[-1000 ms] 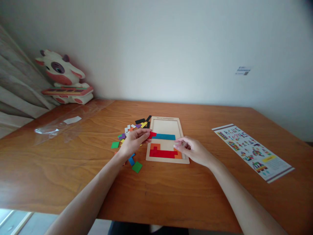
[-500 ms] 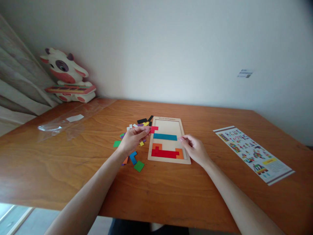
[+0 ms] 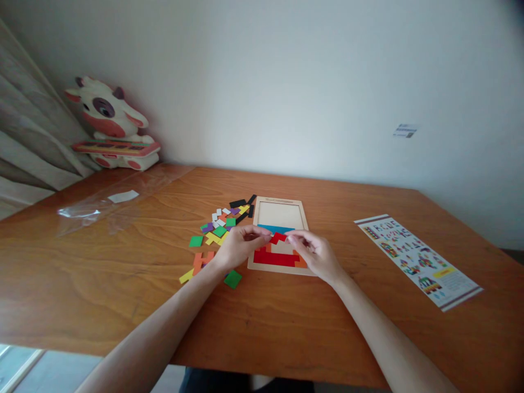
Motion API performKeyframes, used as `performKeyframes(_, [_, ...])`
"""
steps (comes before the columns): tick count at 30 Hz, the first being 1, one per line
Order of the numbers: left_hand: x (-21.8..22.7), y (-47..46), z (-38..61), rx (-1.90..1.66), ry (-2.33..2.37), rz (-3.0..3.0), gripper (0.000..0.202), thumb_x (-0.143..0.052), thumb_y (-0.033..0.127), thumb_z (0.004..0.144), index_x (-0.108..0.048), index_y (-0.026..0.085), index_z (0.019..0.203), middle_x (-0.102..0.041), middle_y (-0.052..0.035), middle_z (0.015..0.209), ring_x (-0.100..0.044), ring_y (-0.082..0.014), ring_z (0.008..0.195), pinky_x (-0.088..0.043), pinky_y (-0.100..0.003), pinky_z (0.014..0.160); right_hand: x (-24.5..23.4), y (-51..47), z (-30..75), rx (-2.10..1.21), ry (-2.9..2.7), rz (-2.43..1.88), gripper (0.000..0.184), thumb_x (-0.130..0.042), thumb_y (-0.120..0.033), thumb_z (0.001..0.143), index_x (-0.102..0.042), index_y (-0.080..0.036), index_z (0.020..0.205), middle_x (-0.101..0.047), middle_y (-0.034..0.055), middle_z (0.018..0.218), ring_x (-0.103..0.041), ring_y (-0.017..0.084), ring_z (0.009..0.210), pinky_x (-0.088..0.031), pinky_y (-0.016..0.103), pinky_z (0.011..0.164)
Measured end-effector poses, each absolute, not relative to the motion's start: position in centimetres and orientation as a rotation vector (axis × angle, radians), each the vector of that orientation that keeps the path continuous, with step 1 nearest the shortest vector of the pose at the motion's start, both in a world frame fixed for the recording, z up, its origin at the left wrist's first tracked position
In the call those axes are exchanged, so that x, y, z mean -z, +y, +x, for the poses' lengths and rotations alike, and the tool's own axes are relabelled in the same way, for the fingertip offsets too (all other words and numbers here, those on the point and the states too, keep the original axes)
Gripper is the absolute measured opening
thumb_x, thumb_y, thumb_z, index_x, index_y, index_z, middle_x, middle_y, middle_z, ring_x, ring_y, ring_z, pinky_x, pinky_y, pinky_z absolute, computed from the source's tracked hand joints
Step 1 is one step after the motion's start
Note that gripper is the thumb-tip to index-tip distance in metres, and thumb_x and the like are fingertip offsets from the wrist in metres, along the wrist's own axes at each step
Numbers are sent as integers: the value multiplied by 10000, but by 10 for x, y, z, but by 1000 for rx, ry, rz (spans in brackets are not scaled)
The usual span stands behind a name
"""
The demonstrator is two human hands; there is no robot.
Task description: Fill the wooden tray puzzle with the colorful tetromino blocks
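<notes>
Over the wooden puzzle board (image 3: 282, 269), a small red puzzle piece (image 3: 279, 238) is pinched between the fingertips of my left hand (image 3: 241, 246) and my right hand (image 3: 317, 252). Its ends are partly covered by the fingers. Below it in the tray lies a long red piece (image 3: 276, 258), with an orange piece (image 3: 301, 262) at its right and another orange bit (image 3: 268, 247) at its upper left. A long blue piece (image 3: 275, 228) crosses the tray just beyond my fingers.
Loose coloured pieces lie left of the board, among them a green square (image 3: 233, 279), an orange piece (image 3: 201, 262) and black bars (image 3: 237, 203). A printed sheet (image 3: 417, 262) is at right. A plastic bag (image 3: 118, 204) and cow toy (image 3: 112, 128) sit at back left.
My left hand has moved right and toward me with the red piece, bringing it over the board's middle. My right hand has shifted slightly left to meet it, its fingertips now at the piece.
</notes>
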State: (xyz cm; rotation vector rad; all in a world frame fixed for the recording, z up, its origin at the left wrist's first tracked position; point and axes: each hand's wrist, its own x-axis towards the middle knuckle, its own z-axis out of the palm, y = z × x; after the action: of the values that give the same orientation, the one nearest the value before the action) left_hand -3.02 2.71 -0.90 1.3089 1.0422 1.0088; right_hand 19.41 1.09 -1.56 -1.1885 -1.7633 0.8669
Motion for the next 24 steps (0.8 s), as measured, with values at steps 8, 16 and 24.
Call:
performKeyframes(8, [9,21,-26,-958,1073,1658,282,-650,433,861,-715,167,927,-740,-58,865,-679,-173,764,-539,-282,701,18,17,197,-984,-1732,-1169,337,-602,-493,908,-734,-211,1037,-759,81,970,-694,231,906,-548,367,808])
performKeyframes(16, [2,23,-42,-767,1092,2536,237,-567,358,937,-709,202,1046,-671,-102,1052,-623,-232,994,-500,-364,911,24,24,211,-838,-1778,-1330,295,-587,-433,916,-743,-210,1032,-765,90,1040,-711,236,911,-553,386,814])
performKeyframes(24, [5,22,-46,-512,955,2717,483,-634,560,861,-662,207,1190,-658,-103,1190,-598,-280,1092,-454,-425,969,27,25,213,-786,-1937,-1313,234,-582,-360,934,-747,-225,1030,-760,75,1061,-696,226,959,-530,384,855])
